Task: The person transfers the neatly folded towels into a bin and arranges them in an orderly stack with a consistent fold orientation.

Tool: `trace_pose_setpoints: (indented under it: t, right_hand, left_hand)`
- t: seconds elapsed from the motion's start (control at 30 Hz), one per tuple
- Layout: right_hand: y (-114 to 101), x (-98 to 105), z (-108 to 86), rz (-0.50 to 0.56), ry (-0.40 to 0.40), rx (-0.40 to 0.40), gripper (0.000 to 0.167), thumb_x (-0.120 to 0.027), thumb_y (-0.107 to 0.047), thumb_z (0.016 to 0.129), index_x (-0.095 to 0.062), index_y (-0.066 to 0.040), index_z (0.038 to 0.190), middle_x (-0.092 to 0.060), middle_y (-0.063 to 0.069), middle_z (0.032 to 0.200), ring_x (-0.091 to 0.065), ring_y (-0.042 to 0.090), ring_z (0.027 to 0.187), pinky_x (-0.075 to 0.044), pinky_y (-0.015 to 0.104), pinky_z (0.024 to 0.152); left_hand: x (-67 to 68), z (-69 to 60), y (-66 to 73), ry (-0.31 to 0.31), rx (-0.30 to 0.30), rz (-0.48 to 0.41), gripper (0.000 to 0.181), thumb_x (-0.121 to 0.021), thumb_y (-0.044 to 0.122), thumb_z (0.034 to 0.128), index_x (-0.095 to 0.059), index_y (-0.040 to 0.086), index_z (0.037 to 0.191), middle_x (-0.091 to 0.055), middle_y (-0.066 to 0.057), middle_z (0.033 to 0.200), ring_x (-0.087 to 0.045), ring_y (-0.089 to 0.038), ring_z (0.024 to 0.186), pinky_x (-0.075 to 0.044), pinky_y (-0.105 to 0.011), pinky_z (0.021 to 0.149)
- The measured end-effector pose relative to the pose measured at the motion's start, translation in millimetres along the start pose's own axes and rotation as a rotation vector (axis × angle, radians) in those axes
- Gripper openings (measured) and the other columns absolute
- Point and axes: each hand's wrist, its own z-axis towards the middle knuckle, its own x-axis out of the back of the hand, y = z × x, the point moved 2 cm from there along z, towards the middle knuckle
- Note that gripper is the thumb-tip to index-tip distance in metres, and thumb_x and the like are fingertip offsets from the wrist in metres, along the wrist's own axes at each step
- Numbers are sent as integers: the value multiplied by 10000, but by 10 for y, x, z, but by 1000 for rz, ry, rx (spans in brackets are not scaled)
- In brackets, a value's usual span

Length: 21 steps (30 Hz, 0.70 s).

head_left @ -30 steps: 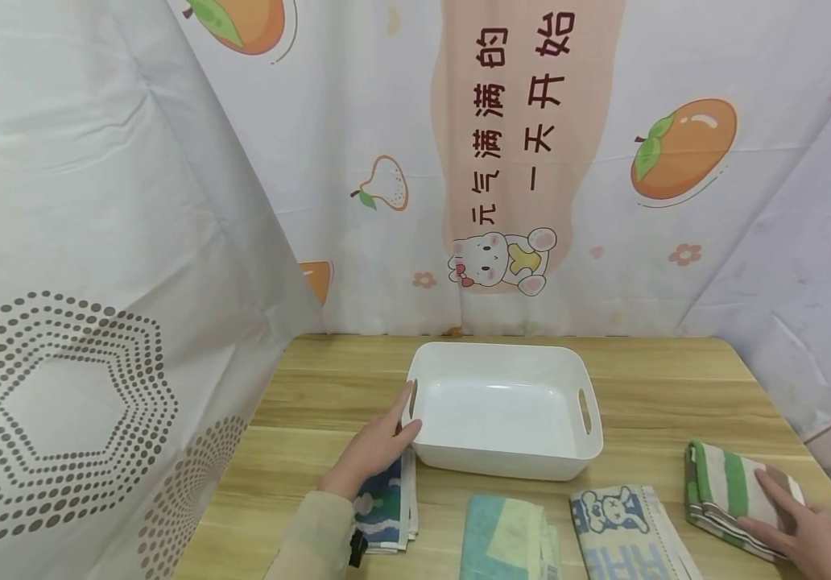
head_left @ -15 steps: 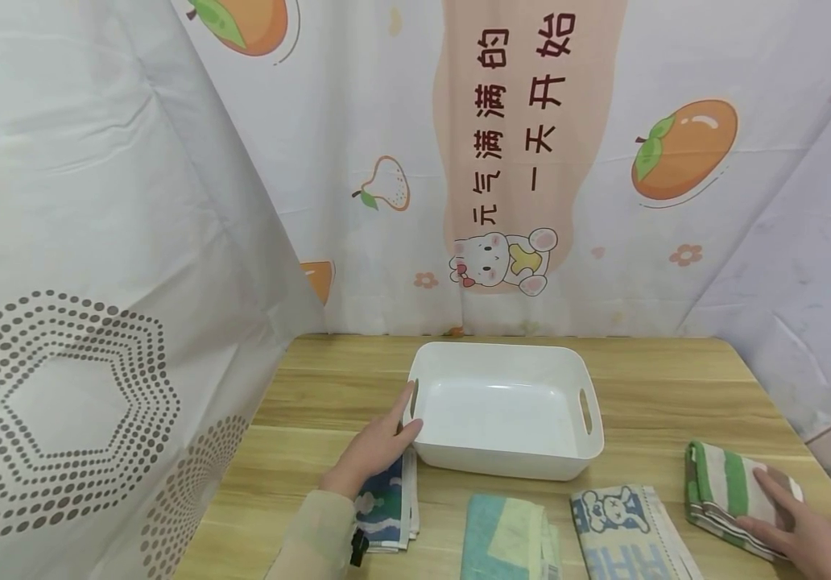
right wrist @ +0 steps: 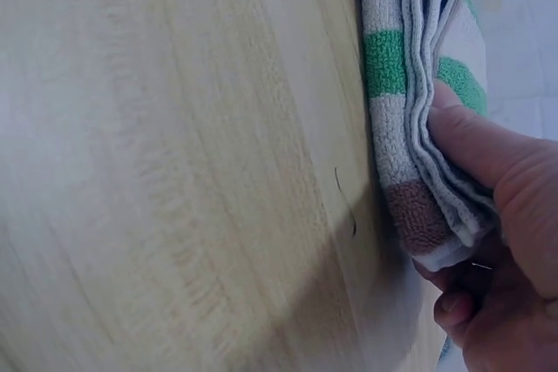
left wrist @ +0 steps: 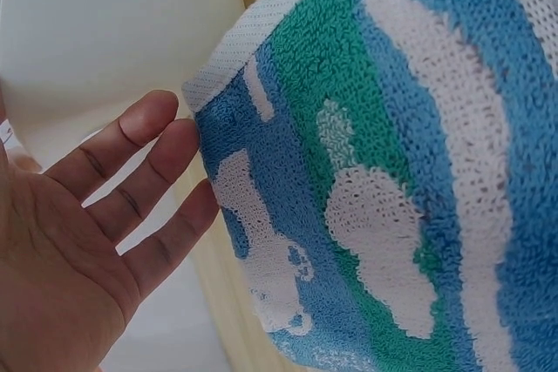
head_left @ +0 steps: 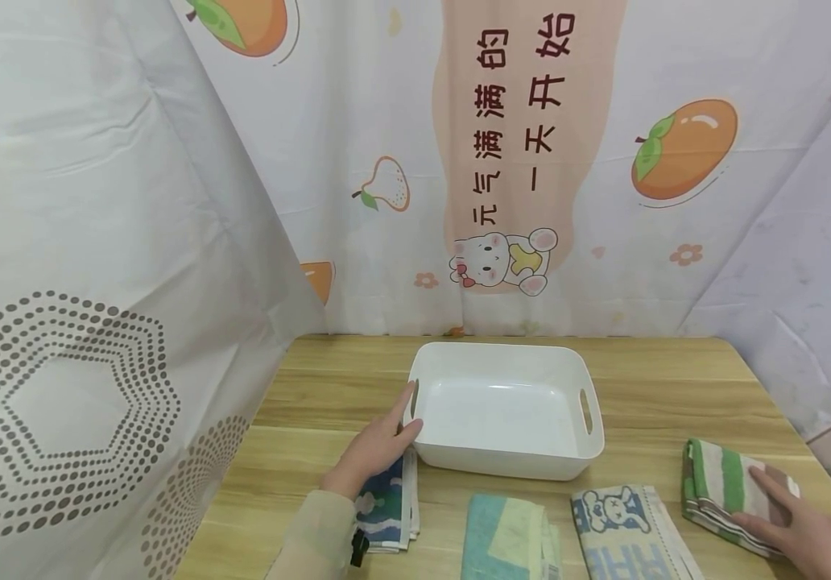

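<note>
Gripping striped towel, right hand, outside basket

We see a white rectangular plastic basket, smooth and glossy inside. The folded green, white and brown striped towel looks like matt terry cloth, its layered edges flatter. On the folded blue and green towel with white motifs we make out rough looped pile and a flat woven white hem. The pale brown wood-grained desk looks smooth, faintly sheened. Behind, we find a white fruit-printed curtain of smooth, lightly creased sheeting.
</note>
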Motion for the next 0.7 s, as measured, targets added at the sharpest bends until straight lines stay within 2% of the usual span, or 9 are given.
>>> trace_pose_setpoints:
  t: [0.13, 0.33, 0.37, 0.5, 0.6, 0.7]
  right_hand:
    - [8, -11, 14, 12, 8, 0, 1119, -604, -693, 914, -150, 142, 1504, -241, 551, 1357, -509, 711, 1025, -498, 678, 777]
    - [43, -18, 41, 38, 9, -13, 1093, -599, -693, 918, -215, 156, 1487, -272, 547, 1362, -494, 708, 1065, -507, 647, 778]
    - [49, -17, 42, 42, 11, -12, 1078, -593, -690, 924, -230, 158, 1482, -279, 544, 1364, -501, 702, 1063, -511, 637, 775]
    - [61, -12, 34, 75, 15, -9, 1015, -564, -668, 955, -263, 152, 1472, -272, 533, 1383, -519, 680, 1062, -516, 615, 772]
    - [55, -2, 28, 103, 20, -20, 993, -548, -663, 967, -272, 145, 1473, -276, 527, 1387, -553, 647, 1039, -521, 599, 771]
    - [27, 27, 27, 122, 43, -34, 978, -540, -660, 972, -280, 140, 1472, -313, 528, 1365, -566, 637, 1026, -523, 601, 774]
  left_hand:
    - [-1, -8, 8, -4, 11, -5, 705, -420, 630, 1032, -69, 475, 1623, -566, -136, 1471, -610, -332, 1227, -417, -627, 1077]
    - [14, -17, 24, 1, 20, 8, 702, -419, 638, 1028, -75, 483, 1621, -514, -127, 1525, -595, -338, 1256, -403, -632, 1088]
    - [15, -18, 27, 0, 18, 8, 703, -420, 635, 1029, -74, 479, 1622, -546, -129, 1494, -609, -328, 1222, -410, -628, 1083]
    - [17, -19, 34, -2, 12, 4, 709, -426, 620, 1034, -74, 459, 1628, -698, -69, 1203, -620, -250, 1032, -436, -607, 1061]
    - [12, -16, 35, -5, 12, -13, 713, -431, 610, 1036, -74, 448, 1631, -688, -1, 955, -594, -221, 956, -442, -595, 1054]
    - [2, -8, 28, -3, 9, -33, 703, -420, 596, 1046, -67, 440, 1634, -649, 8, 820, -599, -200, 882, -466, -564, 1004]
